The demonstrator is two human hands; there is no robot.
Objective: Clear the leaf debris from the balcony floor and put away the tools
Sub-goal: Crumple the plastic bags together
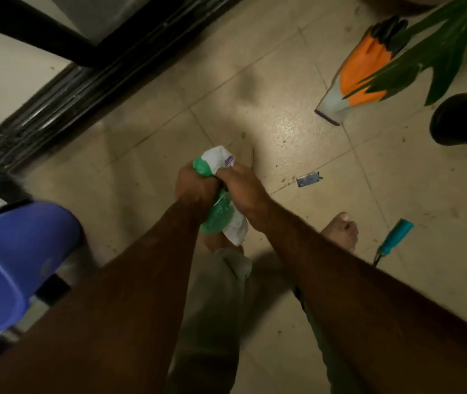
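Observation:
A crumpled green and white plastic bag (221, 217) is held in front of me above the tiled floor (297, 132). My left hand (195, 186) grips its upper part, and my right hand (241, 183) grips it just beside the left. An orange, white and black glove (360, 78) lies on the floor at the upper right. A teal-handled tool (394, 240) lies on the floor at the right. A small metal piece (307, 180) lies between them. Small specks of debris dot the tiles.
A blue plastic bucket (13, 257) stands at the left. A black door track (84, 89) runs diagonally along the upper left. Green plant leaves (448, 46) hang over the upper right, above a black pot (465, 120). My bare foot (340, 231) stands near the tool.

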